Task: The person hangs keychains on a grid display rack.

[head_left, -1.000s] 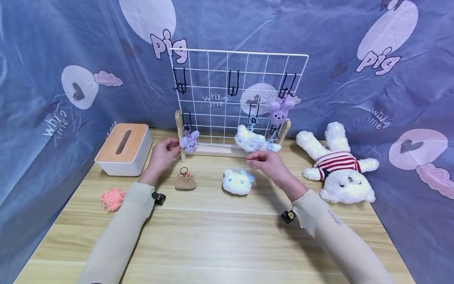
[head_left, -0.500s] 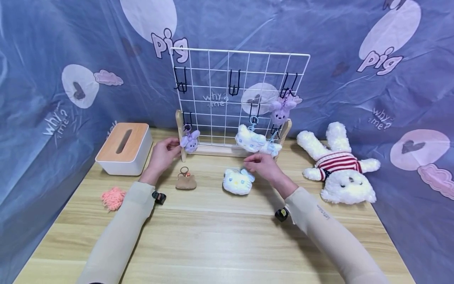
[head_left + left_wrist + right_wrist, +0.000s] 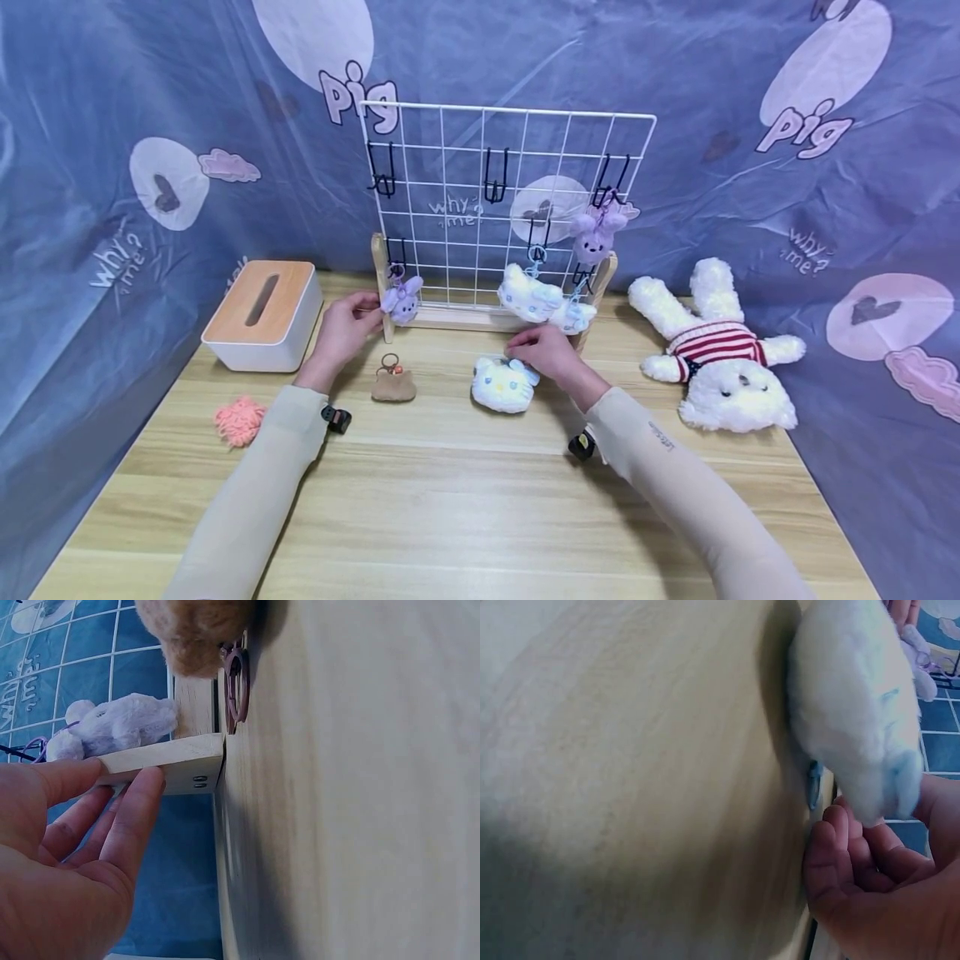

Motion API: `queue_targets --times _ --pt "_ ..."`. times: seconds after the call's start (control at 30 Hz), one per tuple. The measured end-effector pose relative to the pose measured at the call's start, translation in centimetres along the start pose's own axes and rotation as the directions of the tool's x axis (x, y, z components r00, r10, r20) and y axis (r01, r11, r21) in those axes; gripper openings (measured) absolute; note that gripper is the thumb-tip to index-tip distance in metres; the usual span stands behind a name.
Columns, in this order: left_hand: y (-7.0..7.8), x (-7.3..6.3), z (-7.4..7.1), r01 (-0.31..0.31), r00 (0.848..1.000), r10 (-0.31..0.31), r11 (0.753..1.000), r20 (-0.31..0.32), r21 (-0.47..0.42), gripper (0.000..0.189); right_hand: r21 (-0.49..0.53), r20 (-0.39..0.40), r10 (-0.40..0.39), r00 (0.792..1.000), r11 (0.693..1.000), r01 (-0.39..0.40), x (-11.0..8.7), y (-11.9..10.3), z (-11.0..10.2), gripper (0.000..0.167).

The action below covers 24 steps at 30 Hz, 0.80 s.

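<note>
My left hand (image 3: 348, 325) pinches the wooden side post (image 3: 169, 759) of the white wire grid rack (image 3: 482, 208) between thumb and fingers. Beside that post, a purple plush keychain (image 3: 402, 302) hangs from a black hook. Just behind a white cat-faced plush keychain (image 3: 502, 385) lying on the table is my right hand (image 3: 551, 350). Its fingers are loosely bent near the keychain's blue ring (image 3: 814, 787), apparently just short of it; the plush hides the thumb tip. A brown plush keychain (image 3: 393, 386) with a metal ring lies in front of the left post.
Two white plush keychains (image 3: 531, 293) and another purple one (image 3: 597, 235) hang at the grid's right. Several black hooks (image 3: 495, 177) are on the grid. A tissue box (image 3: 258, 317) and pink fuzzy item (image 3: 240, 421) stand left; a white teddy bear (image 3: 735, 392) lies right.
My right hand has moved left and slightly down, from below the hanging white plush to behind the white keychain on the table. The left hand stays on the post.
</note>
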<state>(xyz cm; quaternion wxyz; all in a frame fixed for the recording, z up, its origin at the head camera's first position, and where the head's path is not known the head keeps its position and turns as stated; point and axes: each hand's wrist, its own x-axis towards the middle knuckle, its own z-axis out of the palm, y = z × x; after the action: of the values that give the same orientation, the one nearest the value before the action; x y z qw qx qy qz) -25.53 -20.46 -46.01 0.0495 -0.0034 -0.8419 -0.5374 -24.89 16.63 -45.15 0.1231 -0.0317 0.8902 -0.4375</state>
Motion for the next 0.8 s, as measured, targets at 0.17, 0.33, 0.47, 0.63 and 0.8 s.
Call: queue_targets --times 0.17,0.33,0.47,0.63,0.8 --pt "-0.1 -0.1 0.0 -0.001 1.0 0.002 1.0 -0.004 0.008 0.039 -0.094 -0.022 -0.019 1.0 0.995 0.016 0.2 -0.1 0.5 0.02" --pt "-0.2 -0.1 0.0 -0.006 1.0 0.006 1.0 -0.007 0.02 0.038 -0.122 -0.022 -0.013 1.0 0.992 0.011 0.1 -0.3 0.9 0.018" --pt "-0.1 -0.1 0.1 -0.012 1.0 0.012 0.999 -0.01 0.03 0.038 -0.137 -0.026 -0.007 1.0 0.991 0.003 0.1 -0.5 1.1 0.017" --pt "0.1 -0.1 0.0 -0.013 1.0 0.013 1.0 -0.008 0.025 0.038 -0.178 -0.026 -0.035 0.999 0.984 0.03 0.2 -0.7 1.3 0.015" --pt "0.1 -0.2 0.0 -0.002 1.0 0.003 1.0 -0.008 0.013 0.039 -0.261 -0.02 -0.083 0.996 0.963 0.075 0.3 -0.6 1.5 0.011"
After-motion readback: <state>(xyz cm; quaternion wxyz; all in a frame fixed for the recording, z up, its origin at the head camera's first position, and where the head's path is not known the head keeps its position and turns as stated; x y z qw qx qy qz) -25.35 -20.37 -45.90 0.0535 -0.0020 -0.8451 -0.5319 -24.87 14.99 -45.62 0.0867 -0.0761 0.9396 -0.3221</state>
